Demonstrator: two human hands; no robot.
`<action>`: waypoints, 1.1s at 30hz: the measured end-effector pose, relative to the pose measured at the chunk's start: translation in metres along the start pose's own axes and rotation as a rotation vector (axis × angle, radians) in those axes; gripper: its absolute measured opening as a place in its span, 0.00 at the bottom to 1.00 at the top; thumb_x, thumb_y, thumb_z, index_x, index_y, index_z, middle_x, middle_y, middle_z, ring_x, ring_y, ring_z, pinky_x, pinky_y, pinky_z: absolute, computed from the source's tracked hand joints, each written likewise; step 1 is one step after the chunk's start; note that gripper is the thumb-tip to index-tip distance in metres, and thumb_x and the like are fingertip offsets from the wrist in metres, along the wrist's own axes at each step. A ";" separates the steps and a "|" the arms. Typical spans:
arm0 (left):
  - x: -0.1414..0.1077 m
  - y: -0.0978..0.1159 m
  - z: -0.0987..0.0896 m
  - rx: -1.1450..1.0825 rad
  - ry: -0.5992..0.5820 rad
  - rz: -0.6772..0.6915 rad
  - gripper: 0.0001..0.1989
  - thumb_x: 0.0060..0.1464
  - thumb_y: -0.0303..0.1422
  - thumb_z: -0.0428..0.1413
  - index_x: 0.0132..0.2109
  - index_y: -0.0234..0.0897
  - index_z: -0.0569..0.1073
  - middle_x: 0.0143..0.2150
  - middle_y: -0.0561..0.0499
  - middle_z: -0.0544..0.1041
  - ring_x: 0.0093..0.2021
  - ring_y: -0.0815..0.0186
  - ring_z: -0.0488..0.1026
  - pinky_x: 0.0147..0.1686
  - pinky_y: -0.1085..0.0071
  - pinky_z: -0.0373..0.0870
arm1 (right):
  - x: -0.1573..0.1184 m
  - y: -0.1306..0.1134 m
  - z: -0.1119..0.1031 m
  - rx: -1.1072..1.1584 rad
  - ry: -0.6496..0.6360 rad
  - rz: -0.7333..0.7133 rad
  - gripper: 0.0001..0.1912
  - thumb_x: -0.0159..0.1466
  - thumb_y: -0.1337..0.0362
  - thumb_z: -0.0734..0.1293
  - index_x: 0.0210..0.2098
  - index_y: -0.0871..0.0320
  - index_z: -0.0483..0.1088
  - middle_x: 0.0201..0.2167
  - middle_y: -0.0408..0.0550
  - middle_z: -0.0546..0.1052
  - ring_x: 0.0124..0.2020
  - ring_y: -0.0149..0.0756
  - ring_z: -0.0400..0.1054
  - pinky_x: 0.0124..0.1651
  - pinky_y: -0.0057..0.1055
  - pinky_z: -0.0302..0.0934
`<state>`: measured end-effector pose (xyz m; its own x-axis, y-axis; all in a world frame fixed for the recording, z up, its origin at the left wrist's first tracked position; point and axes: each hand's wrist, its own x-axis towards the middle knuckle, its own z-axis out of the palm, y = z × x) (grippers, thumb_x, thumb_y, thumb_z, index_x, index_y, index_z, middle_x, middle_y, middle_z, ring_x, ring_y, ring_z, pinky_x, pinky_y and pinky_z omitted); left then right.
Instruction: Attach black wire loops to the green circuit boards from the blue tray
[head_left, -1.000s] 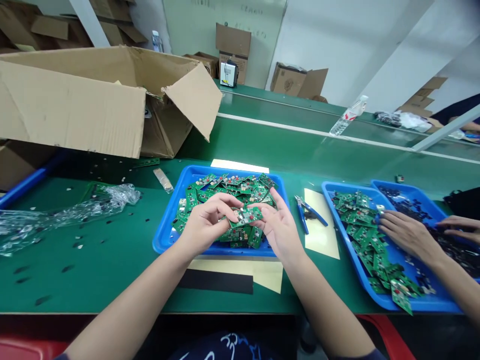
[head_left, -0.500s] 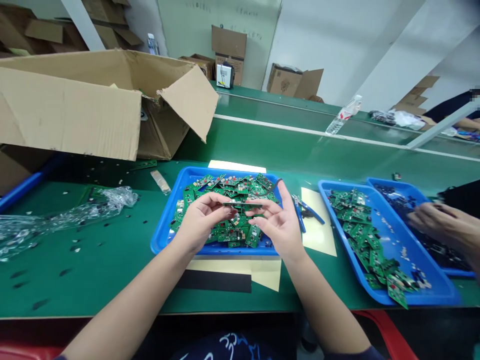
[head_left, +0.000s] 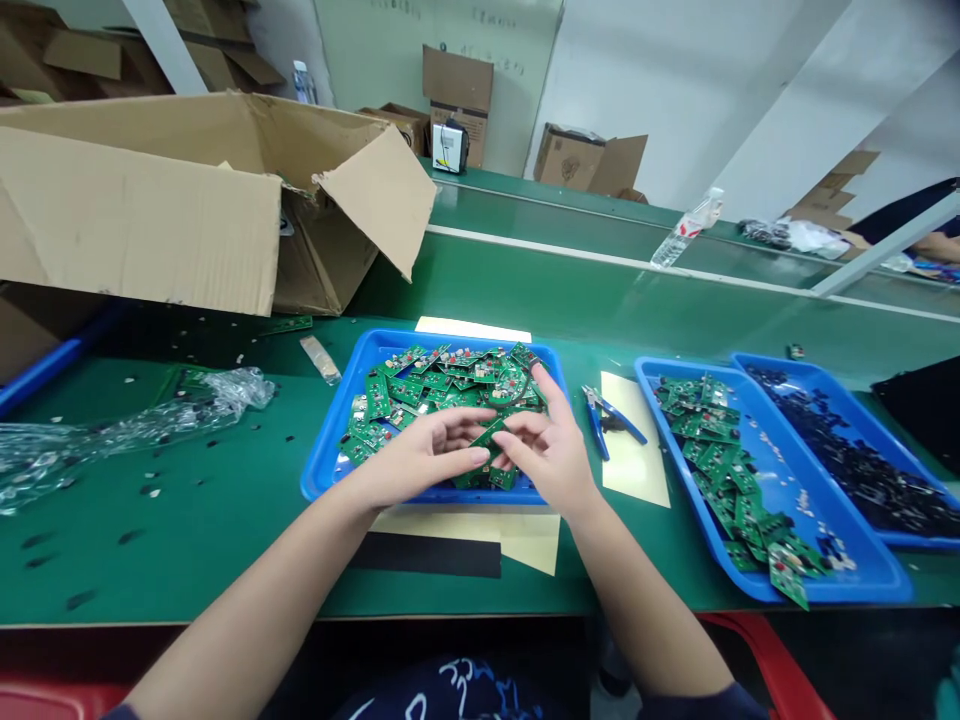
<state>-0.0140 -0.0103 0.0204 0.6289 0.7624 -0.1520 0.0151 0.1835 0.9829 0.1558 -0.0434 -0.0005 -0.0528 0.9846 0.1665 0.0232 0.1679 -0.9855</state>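
Note:
Over a blue tray (head_left: 319,470) heaped with green circuit boards, my left hand (head_left: 427,455) and my right hand (head_left: 551,450) meet around one small green circuit board (head_left: 489,434). The board is tilted, with the left fingers and thumb at its left side and the right thumb and fingers at its right end. My right index finger is stretched away from the board, near a dark curved strip (head_left: 517,400) above the heap. The fingers partly cover the held board.
Blue-handled cutters (head_left: 613,415) lie on yellow paper (head_left: 637,480) right of the tray. Further right stand a blue tray of boards (head_left: 862,590) and one of black parts (head_left: 930,542). A large cardboard box (head_left: 135,230) and plastic wrap (head_left: 240,390) are at left.
The held board has turned from nearly level to tilted and sits lower. My hands have drawn closer together. The other person's hand has left the right-hand tray.

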 end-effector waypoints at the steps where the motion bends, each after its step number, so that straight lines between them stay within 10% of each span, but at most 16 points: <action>1: 0.000 -0.001 0.002 0.008 -0.072 -0.023 0.14 0.48 0.33 0.59 0.44 0.36 0.73 0.37 0.46 0.77 0.37 0.63 0.75 0.37 0.67 0.73 | -0.001 0.001 0.001 -0.013 -0.050 -0.016 0.42 0.59 0.60 0.66 0.64 0.47 0.37 0.27 0.41 0.73 0.21 0.33 0.68 0.24 0.34 0.68; 7: -0.004 0.003 -0.001 0.079 -0.166 -0.139 0.08 0.51 0.36 0.55 0.36 0.34 0.73 0.29 0.48 0.77 0.26 0.68 0.74 0.30 0.70 0.73 | -0.001 -0.001 -0.007 -0.117 0.083 -0.121 0.33 0.60 0.60 0.64 0.62 0.50 0.49 0.21 0.40 0.72 0.21 0.32 0.66 0.23 0.32 0.64; 14: -0.003 0.002 -0.007 -0.067 0.304 0.087 0.13 0.43 0.35 0.61 0.37 0.35 0.74 0.16 0.58 0.66 0.16 0.73 0.63 0.16 0.76 0.62 | 0.002 -0.001 -0.011 0.089 -0.053 -0.028 0.20 0.61 0.53 0.62 0.49 0.54 0.67 0.10 0.35 0.63 0.10 0.25 0.52 0.12 0.25 0.50; 20: 0.003 -0.006 0.005 -0.076 0.245 0.043 0.11 0.42 0.36 0.62 0.25 0.35 0.68 0.15 0.58 0.65 0.16 0.74 0.61 0.16 0.77 0.60 | -0.004 -0.002 0.003 0.096 -0.227 -0.003 0.20 0.61 0.53 0.62 0.50 0.53 0.67 0.11 0.34 0.63 0.11 0.25 0.53 0.15 0.26 0.53; 28: -0.003 0.000 0.000 -0.079 0.040 0.002 0.13 0.45 0.35 0.60 0.21 0.35 0.66 0.15 0.57 0.67 0.15 0.74 0.62 0.18 0.76 0.60 | 0.005 0.002 -0.011 -0.465 0.054 -0.217 0.18 0.61 0.62 0.61 0.51 0.51 0.66 0.22 0.42 0.71 0.19 0.30 0.60 0.23 0.31 0.59; 33: 0.001 -0.002 0.004 -0.103 0.104 0.019 0.12 0.49 0.36 0.58 0.23 0.34 0.68 0.17 0.56 0.69 0.16 0.74 0.63 0.20 0.76 0.61 | 0.005 0.000 -0.007 -0.377 0.042 -0.185 0.11 0.61 0.61 0.62 0.42 0.54 0.70 0.26 0.45 0.74 0.25 0.33 0.67 0.26 0.31 0.64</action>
<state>-0.0110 -0.0123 0.0192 0.5444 0.8256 -0.1487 -0.0794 0.2272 0.9706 0.1625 -0.0378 0.0004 -0.0497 0.9358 0.3489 0.3809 0.3407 -0.8596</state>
